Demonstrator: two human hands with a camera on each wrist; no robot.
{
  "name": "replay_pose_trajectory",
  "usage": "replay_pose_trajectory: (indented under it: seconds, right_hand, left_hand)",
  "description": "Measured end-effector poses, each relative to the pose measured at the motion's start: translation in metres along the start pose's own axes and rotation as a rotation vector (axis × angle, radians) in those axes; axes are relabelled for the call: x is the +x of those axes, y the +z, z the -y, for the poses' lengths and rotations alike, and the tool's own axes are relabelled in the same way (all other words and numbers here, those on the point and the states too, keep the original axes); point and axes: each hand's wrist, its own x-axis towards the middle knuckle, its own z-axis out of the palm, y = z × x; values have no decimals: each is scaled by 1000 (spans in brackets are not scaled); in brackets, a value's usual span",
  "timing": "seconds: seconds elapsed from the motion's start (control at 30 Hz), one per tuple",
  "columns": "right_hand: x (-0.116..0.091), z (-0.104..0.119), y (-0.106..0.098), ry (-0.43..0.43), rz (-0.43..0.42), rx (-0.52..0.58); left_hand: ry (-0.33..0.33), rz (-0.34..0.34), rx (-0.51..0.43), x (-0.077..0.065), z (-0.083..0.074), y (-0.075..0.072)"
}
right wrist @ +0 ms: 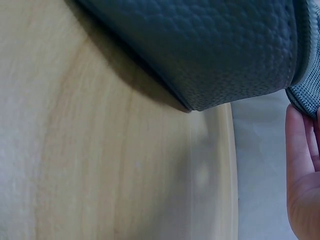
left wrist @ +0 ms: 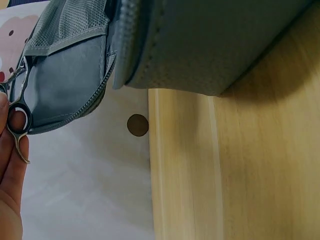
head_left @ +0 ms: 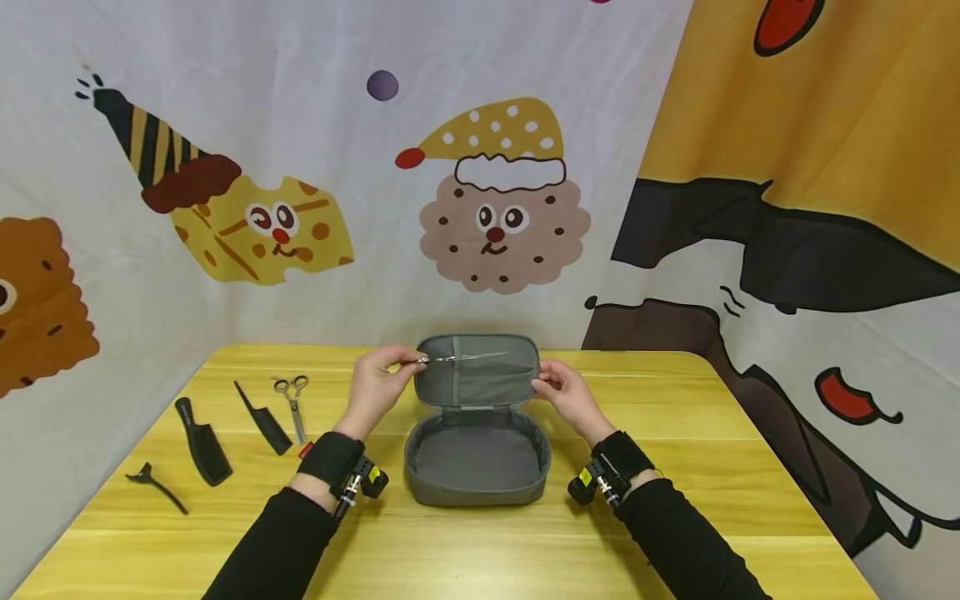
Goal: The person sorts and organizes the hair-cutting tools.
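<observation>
A grey zippered case (head_left: 477, 492) stands unfolded, its lid (head_left: 431, 387) raised at the back with a mesh pocket (head_left: 491, 379) inside. My left hand (head_left: 373, 387) holds hair scissors (left wrist: 21, 119) by the finger rings at the lid's left side. Their blades point right across the pocket; whether they lie behind the mesh or in front is hard to tell. At the lid's right edge, my right hand (head_left: 566, 398) pinches it between thumb and fingers. In the right wrist view, those fingers (right wrist: 297, 137) touch the mesh-side corner.
On the table's left lie a second pair of scissors (head_left: 295, 408) with a red piece at its tip, a tail comb (head_left: 266, 422), a wide handled comb (head_left: 205, 446) and a small black clip-like item (head_left: 157, 487). A cartoon-printed curtain (head_left: 315, 308) hangs behind the table.
</observation>
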Motion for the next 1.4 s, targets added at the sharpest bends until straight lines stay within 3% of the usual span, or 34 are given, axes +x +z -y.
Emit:
replay_pose_trajectory:
  seconds: [0.73, 0.9, 1.13, 1.4]
  right_hand:
    - [0, 0, 0, -50, 9, -29]
    - [-1, 1, 1, -56, 13, -10]
    - [0, 1, 4, -63, 23, -21]
    - [-4, 10, 4, -62, 35, -27]
  left_hand:
    - [39, -101, 81, 7, -13, 20]
    - [3, -130, 134, 6, -17, 26]
    - [-29, -121, 210, 6, -25, 33]
    - [-56, -100, 216, 5, -24, 36]
